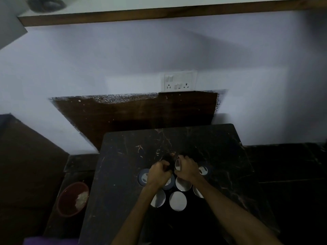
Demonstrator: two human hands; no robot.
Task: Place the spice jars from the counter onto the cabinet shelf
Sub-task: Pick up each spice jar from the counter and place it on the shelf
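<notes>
Several spice jars with shiny round metal lids stand clustered on the dark marble counter [123,174]; one lid [178,201] sits nearest me, another [143,177] at the left. My left hand [159,173] is closed around a dark jar at the cluster's far side. My right hand [187,169] grips a jar whose silver lid [177,165] shows tilted beside my fingers. The cabinet shelf [159,15], with a brown front edge, runs high above on the wall.
A white switch-and-socket plate [178,81] is on the wall above a brown backsplash panel [132,110]. A red bowl with pale contents [73,198] sits low at the left. A round dark object [46,3] rests on the shelf's left end.
</notes>
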